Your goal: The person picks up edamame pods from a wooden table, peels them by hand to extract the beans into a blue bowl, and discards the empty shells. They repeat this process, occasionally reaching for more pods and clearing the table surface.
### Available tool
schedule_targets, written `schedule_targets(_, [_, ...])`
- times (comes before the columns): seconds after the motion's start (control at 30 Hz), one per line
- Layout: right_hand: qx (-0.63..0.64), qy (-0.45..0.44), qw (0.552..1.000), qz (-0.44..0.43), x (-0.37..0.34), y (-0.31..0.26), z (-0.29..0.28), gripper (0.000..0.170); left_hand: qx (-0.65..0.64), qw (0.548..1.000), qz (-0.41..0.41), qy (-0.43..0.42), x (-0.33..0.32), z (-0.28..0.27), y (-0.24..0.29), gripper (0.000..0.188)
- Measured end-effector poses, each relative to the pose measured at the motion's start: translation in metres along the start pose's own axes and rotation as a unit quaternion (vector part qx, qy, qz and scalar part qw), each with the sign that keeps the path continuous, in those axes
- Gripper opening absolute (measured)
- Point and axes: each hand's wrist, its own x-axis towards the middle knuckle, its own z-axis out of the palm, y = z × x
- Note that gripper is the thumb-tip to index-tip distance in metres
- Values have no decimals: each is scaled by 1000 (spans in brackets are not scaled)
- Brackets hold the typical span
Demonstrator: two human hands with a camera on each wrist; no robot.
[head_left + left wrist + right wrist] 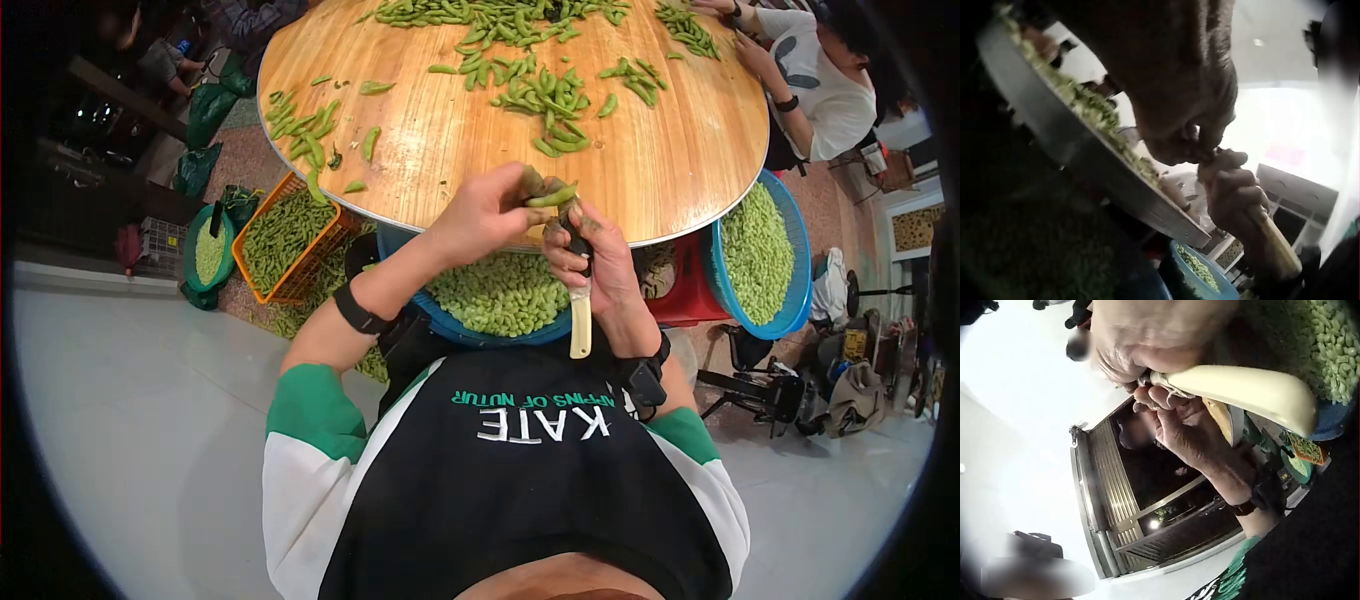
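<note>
Over the near edge of the round wooden table (430, 150), my left hand (485, 212) pinches a green bean pod (552, 197) between thumb and fingers. My right hand (603, 258) grips a knife-like tool with a cream handle (580, 325), its upper part dark. The handle's end points down toward my body, and the right thumb is right at the pod. Both hands meet at the fingertips in the left wrist view, where the handle (1279, 244) sticks out below the right fist. The tool's tip is hidden. Directly below sits a blue basin of shelled beans (500, 295).
Loose pods (545, 95) lie in heaps across the table. An orange crate (285, 240) of pods stands left on the floor, beside a green-lined tub (208, 255). Another blue basin (757, 255) of beans is at right. A person in white (825, 85) works at the far right.
</note>
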Motion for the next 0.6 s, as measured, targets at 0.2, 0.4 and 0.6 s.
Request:
schedule_targets(0.2, [10, -16, 1000, 23, 0, 2, 3, 13, 459, 866, 198, -18, -8, -7, 21, 11])
schedule_targets(0.4, [-22, -18, 1000, 7, -4, 4, 9, 14, 117, 991, -58, 11, -10, -4, 24, 10])
schedule_targets(0.6, [-70, -13, 997, -15, -5, 3, 4, 16, -149, 962, -229, 15, -11, -6, 22, 12])
